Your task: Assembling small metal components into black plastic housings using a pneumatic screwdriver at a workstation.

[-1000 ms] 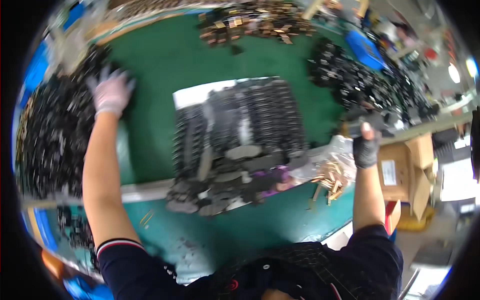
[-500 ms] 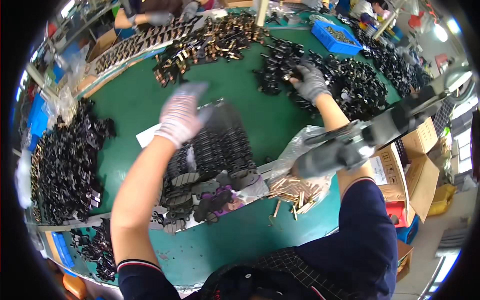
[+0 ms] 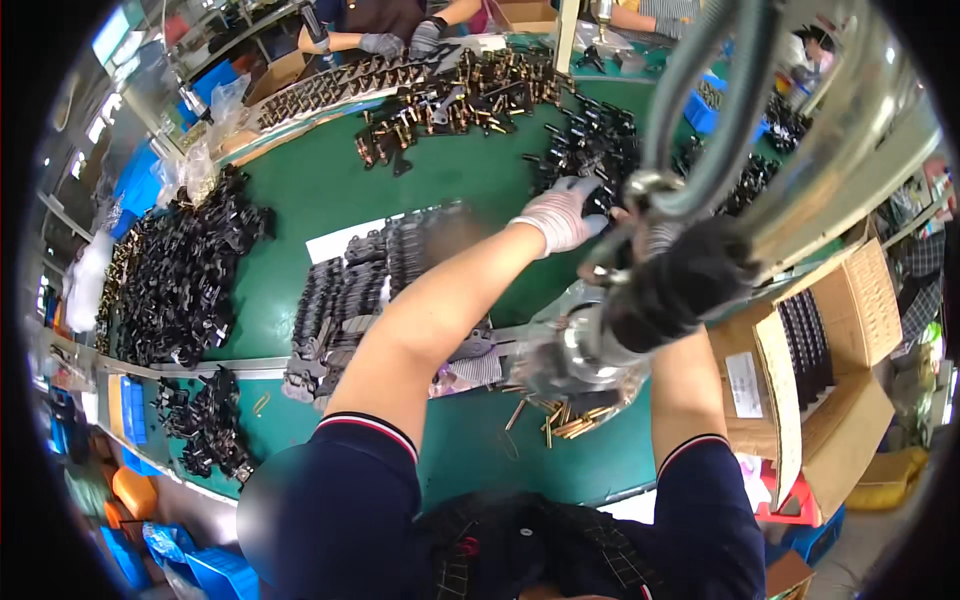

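My left hand (image 3: 560, 217), in a striped pale glove, reaches across to the near edge of a pile of black metal parts (image 3: 595, 140). Its fingers and thumb close round a black part. My right hand (image 3: 655, 238), in a grey glove, is beside it, mostly hidden behind a hanging power driver (image 3: 680, 285); its fingers cannot be made out. Below my left forearm lie packed rows of dark metal pieces (image 3: 335, 295), partly covered by the arm. Brass-coloured pins (image 3: 575, 425) spill from a clear plastic bag near the table's front edge.
A big heap of black parts (image 3: 180, 290) lies at the left, a smaller one (image 3: 205, 425) nearer me. Parts with brass pins (image 3: 450, 100) lie at the back, near a co-worker's gloved hands (image 3: 425, 38). Thick hose (image 3: 740, 110) hangs at the right, above an open cardboard box (image 3: 850, 350).
My left hand has moved right, from above the packed rows to the black pile beside my right hand. My right hand has drawn nearer me. The view has shifted, and the driver covers more.
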Demonstrator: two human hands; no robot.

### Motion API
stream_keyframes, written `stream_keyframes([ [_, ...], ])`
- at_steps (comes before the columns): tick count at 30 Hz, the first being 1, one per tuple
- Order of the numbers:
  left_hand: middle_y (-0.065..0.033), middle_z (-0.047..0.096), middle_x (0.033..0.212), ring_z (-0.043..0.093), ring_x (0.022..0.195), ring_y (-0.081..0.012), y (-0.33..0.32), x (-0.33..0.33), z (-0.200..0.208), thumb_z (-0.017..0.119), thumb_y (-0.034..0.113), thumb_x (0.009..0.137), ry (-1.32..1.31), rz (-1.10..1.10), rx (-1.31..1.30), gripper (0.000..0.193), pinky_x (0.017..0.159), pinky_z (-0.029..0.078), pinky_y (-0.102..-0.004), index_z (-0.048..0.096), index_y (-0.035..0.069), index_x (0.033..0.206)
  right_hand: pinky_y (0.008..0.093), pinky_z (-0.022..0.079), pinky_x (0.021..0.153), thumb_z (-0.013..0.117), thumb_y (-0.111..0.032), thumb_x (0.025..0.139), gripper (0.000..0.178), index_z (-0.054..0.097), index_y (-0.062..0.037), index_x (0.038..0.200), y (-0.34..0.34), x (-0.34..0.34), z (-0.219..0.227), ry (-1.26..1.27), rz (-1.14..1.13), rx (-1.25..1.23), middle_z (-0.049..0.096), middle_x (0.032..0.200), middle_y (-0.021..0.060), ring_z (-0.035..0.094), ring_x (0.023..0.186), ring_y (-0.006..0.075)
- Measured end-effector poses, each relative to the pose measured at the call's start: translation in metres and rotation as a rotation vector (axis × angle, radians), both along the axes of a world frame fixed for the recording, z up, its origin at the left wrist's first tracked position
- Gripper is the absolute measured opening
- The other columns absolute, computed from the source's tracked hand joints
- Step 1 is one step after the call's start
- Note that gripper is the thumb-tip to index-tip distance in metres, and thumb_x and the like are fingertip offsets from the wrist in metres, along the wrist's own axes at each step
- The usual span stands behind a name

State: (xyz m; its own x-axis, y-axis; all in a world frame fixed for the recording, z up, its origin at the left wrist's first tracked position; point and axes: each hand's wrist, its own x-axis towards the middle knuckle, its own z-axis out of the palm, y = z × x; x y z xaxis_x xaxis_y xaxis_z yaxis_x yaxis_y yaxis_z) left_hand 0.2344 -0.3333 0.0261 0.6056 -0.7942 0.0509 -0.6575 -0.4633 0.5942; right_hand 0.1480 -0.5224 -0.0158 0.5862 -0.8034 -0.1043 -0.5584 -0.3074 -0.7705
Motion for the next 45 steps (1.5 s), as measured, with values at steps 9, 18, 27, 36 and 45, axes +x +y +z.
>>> stream_keyframes([
  [9, -0.0238, 0.043, 0.134, 0.055, 0.113, -0.0359, -0.005, -0.003, 0.003, 0.068, 0.036, 0.078, -0.084, -0.211, 0.345, 0.048, 0.098, 0.045, -0.0377, 0.06, 0.019, 0.122, 0.0428, 0.047, 0.086, 0.068, -0.031, 0.082, 0.048, 0.05, -0.0093, 0.121, -0.054, 0.011, -0.148, -0.06, 0.716, -0.251, 0.053, 0.113, 0.0121, 0.054, 0.108, 0.0274],
  [18, -0.0189, 0.047, 0.13, 0.059, 0.102, -0.0351, 0.044, -0.007, -0.031, 0.074, 0.03, 0.069, -0.216, -0.084, 0.262, 0.049, 0.09, 0.05, -0.0417, 0.063, 0.015, 0.113, 0.0338, 0.04, 0.103, 0.082, -0.039, 0.064, 0.083, 0.048, -0.008, 0.133, 0.067, -0.015, -0.002, 0.287, 0.763, -0.386, 0.041, 0.136, 0.022, 0.049, 0.119, 0.0322],
  [27, -0.0209, 0.049, 0.127, 0.06, 0.1, -0.0358, 0.077, -0.021, -0.043, 0.073, 0.029, 0.07, -0.258, 0.165, 0.011, 0.043, 0.089, 0.049, -0.041, 0.064, 0.01, 0.108, 0.0323, 0.039, 0.104, 0.083, -0.035, 0.062, 0.07, 0.06, -0.0064, 0.122, 0.098, -0.016, 0.044, 0.138, 0.786, -0.24, 0.035, 0.14, 0.0202, 0.048, 0.122, 0.0323],
  [36, -0.0155, 0.053, 0.124, 0.056, 0.109, -0.0315, 0.169, -0.058, -0.114, 0.071, 0.019, 0.072, 0.492, 0.035, -0.552, 0.06, 0.096, 0.045, -0.04, 0.048, 0.005, 0.126, 0.0292, 0.037, 0.105, 0.082, -0.034, 0.064, 0.07, 0.059, -0.0056, 0.124, 0.164, -0.093, 0.038, -0.077, 0.817, -0.113, 0.041, 0.137, 0.0154, 0.046, 0.124, 0.0301],
  [45, -0.0146, 0.051, 0.131, 0.051, 0.115, -0.0234, 0.313, -0.257, -0.067, 0.06, 0.007, 0.084, 0.94, 0.38, -0.862, 0.065, 0.101, 0.04, -0.0346, 0.031, 0.001, 0.142, 0.0371, 0.038, 0.105, 0.074, -0.044, 0.072, 0.072, 0.054, -0.0043, 0.128, 0.337, -0.207, 0.041, 0.299, 1.018, -0.292, 0.034, 0.143, 0.0204, 0.045, 0.124, 0.0344],
])
